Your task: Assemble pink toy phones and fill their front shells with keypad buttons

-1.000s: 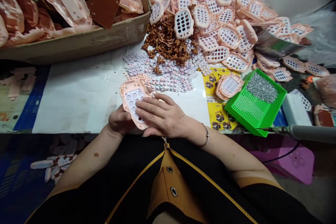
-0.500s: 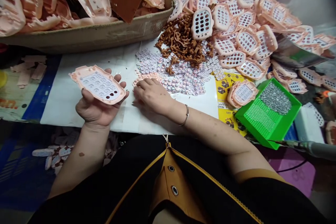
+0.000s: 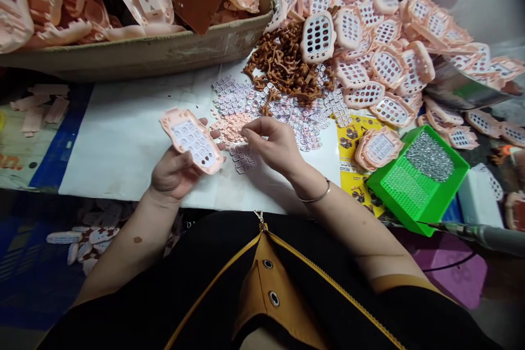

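Note:
My left hand [image 3: 174, 172] holds a pink plastic shell [image 3: 192, 142] tilted, its inner side up, with white square key pieces set in it and a few dark holes showing at the lower end. To its right, my right hand [image 3: 273, 145] hovers with thumb and fingertips pinched together; whatever is between them is too small to make out. Just beyond those fingertips lies a heap of small pink pieces [image 3: 232, 127]. Grids of pale square keys [image 3: 243, 159] are on the white sheet [image 3: 123, 142] under my right hand, and more lie behind the pink heap.
A cardboard box [image 3: 164, 49] of pink shells stands at the back left. Brown plastic parts [image 3: 283, 60] are piled mid-table, with stacked pink shells [image 3: 353, 74] beyond. At right are a green basket [image 3: 441, 202] of small metal screws and a screwdriver-like tool [image 3: 492, 236].
My left hand has brought the shell rightward. My right hand has lifted off the small pink pieces and moved right, its fingers now pinched. The key grid beneath it is now uncovered.

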Tool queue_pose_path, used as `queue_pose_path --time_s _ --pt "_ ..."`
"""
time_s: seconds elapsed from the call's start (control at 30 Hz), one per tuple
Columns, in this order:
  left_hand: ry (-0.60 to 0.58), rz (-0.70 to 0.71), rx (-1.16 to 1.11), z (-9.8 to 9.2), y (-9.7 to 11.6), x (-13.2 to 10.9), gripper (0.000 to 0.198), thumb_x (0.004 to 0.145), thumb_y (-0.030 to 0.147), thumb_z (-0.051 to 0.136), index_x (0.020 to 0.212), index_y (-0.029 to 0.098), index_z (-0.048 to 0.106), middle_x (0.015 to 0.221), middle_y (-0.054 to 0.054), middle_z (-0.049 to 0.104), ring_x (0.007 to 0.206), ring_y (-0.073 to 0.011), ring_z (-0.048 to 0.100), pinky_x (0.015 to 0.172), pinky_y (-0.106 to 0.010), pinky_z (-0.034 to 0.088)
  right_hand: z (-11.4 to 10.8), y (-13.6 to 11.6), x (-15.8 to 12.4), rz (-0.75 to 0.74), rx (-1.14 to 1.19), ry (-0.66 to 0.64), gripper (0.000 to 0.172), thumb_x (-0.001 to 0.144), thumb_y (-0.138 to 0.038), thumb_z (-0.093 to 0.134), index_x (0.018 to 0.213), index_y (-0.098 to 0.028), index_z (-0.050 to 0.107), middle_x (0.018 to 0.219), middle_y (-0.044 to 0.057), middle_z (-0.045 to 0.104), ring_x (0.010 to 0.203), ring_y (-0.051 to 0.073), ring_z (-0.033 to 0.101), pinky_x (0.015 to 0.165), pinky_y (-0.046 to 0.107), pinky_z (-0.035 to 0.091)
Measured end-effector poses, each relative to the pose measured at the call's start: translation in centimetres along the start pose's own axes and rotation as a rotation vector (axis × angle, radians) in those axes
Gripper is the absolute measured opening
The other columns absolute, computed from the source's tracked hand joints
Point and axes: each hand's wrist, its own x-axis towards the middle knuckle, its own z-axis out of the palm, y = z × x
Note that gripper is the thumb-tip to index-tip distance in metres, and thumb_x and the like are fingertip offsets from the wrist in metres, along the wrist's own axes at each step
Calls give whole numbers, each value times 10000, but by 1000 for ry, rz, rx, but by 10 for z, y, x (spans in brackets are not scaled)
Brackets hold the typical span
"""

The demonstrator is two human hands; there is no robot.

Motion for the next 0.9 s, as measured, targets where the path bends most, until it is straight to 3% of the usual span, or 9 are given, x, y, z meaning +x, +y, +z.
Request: queue_pose_path --time_s 0.07,0.17,0.3,0.47,0.67,0.9 --pt "-26 -61 41 5 -7 -1 835 614 271 893 1384 243 570 1242 -119 718 1136 -354 689 978 -512 558 -13 -11 -5 -27 12 -48 159 906 -245 571 839 -165 691 785 20 730 696 138 629 663 270 445" --pt "-62 -79 98 14 -16 -2 883 607 243 899 1414 216 543 1282 -145 699 1197 -361 654 999 -454 545 -26 -28 -20 -260 -258 -142 195 937 -214 528 819 -161 674 764 48 713 703 162 592 689 306 413" --pt "-111 -69 122 25 -23 0 990 579 259 910 1470 201 482 1298 -156 686 1302 -375 578 1054 -439 509 -27 -40 -37 -531 -536 -245 213 956 -152 491 804 -152 640 730 62 683 654 174 520 664 339 364" --pt "-153 -61 31 34 -25 -2 964 607 397 884 1469 233 486 1266 -121 710 1331 -353 560 1058 -423 504 -20 -35 -47 -600 -380 3 249 1028 -277 481 910 -153 662 769 52 711 720 172 583 719 315 437" --pt "-142 -36 27 38 -26 -5 806 656 413 842 1387 229 555 1320 -112 689 1372 -377 513 1090 -477 467 -22 -21 -54 -689 -283 54 164 1010 -205 515 1020 -153 671 961 61 771 890 169 639 835 314 512" --pt "-164 -87 22 47 -27 -5 872 611 428 862 1395 238 534 1319 -112 683 1395 -392 480 1087 -494 460 -23 -17 -59 -785 -333 251 122 959 -159 596 1051 -168 676 971 55 755 942 178 610 874 341 513"
